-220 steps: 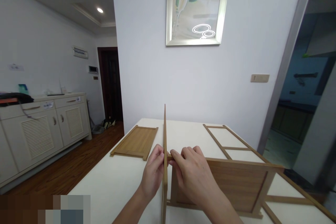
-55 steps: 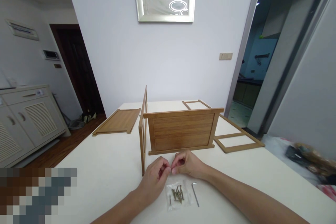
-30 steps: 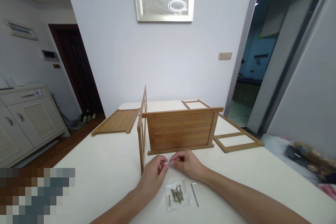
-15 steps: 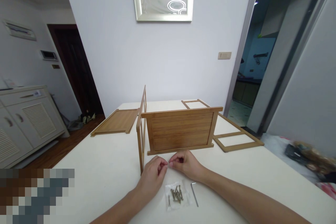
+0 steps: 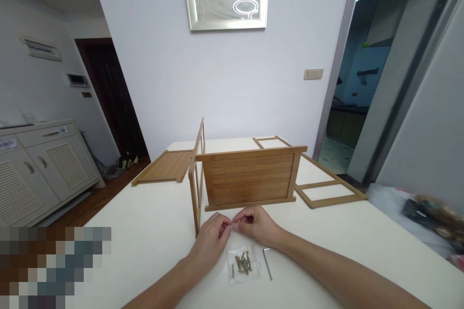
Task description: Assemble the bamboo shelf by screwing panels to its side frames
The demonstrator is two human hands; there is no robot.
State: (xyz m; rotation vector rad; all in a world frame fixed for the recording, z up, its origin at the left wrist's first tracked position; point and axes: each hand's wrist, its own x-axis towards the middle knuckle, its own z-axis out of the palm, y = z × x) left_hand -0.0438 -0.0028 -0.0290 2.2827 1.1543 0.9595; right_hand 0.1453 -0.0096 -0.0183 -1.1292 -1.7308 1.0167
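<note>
Both together in the head view: saw the left grip (image 5: 211, 236) and the right grip (image 5: 259, 224) over the near part of the bench (image 5: 134, 241), fingertips of one almost meeting fingertips of the other. Saw thumbs and fingers bent inward on each; could not tell whether fully closed, nor on what. Found a clear plastic bag (image 5: 255, 270) lying just nearer the wearer, with brass-coloured screws (image 5: 243, 261) clustered inside and one apart at the left. Noted a hex key (image 5: 267, 264) flat beside it, to the right. Farther back, saw a wooden panel (image 5: 250, 176) standing on its long edge and, at its left end, an open wooden frame (image 5: 193, 203), also upright, with lower near corner just beside the left grip. Saw a flat panel (image 5: 165, 166) lying farther left, and a ladder frame (image 5: 333, 202) lying behind and right of the wooden panel.
</note>
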